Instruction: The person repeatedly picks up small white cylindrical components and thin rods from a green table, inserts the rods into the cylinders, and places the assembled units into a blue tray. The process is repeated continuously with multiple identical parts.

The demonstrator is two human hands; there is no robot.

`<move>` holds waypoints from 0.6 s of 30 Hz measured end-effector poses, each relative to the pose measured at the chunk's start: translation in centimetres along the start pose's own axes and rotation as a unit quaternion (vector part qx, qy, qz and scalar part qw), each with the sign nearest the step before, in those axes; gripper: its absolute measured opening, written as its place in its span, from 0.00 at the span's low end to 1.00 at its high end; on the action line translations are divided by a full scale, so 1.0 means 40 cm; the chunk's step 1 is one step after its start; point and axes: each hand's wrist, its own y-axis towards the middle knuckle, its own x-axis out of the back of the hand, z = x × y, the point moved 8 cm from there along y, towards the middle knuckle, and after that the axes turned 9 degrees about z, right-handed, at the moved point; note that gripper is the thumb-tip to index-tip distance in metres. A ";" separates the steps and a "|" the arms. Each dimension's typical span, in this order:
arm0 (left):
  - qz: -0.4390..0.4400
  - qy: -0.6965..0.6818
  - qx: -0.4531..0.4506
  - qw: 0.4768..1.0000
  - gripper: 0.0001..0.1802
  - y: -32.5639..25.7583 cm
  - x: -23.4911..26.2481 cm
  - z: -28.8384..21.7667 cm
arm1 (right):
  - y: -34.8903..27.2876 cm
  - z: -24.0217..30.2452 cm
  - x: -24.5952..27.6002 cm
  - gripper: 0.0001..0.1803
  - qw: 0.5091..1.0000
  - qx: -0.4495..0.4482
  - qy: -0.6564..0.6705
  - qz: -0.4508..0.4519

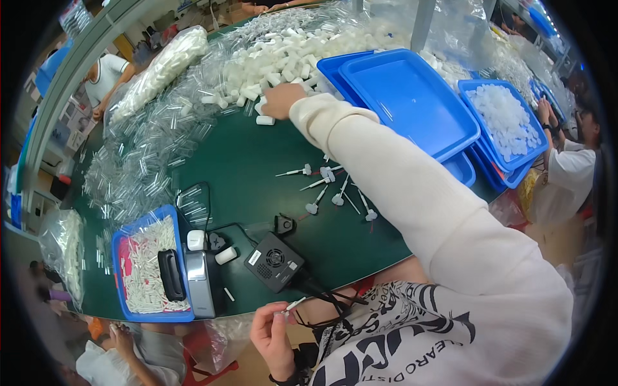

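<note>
Assembly workshop: green table (238,164) heaped with white plastic cylinders (283,56), blue trays (412,96) upper right, co-worker (575,174) far right.

Along the left part of the green table (238,174) lies a broad heap of clear tubes (138,157), with a clear bag of white pieces (161,71) at the far left corner. Shallow blue trays (412,103) overlap toward the right edge, beside another blue tray (528,156) bearing translucent discs (502,119). Close to the near edge rests a black box (275,262) with a round fan grille and black cables (325,293); a co-worker in white (570,170) sits beyond the right edge.
</note>
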 end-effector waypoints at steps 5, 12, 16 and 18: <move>-0.007 -0.030 -0.006 1.000 0.05 -0.010 -0.011 -0.006 | 0.003 0.055 -0.058 0.11 0.995 -0.008 -0.080 -0.059; 0.037 -0.005 -0.055 0.998 0.04 0.048 -0.092 -0.067 | -0.165 0.068 0.167 0.10 0.991 0.029 -0.043 -0.122; 0.038 0.010 -0.099 0.994 0.07 0.026 -0.091 -0.118 | -0.534 0.263 0.320 0.14 0.966 0.196 0.111 -0.124; 0.101 0.012 -0.108 0.989 0.07 0.046 -0.165 -0.139 | -0.712 0.186 0.338 0.11 0.936 0.226 0.243 -0.115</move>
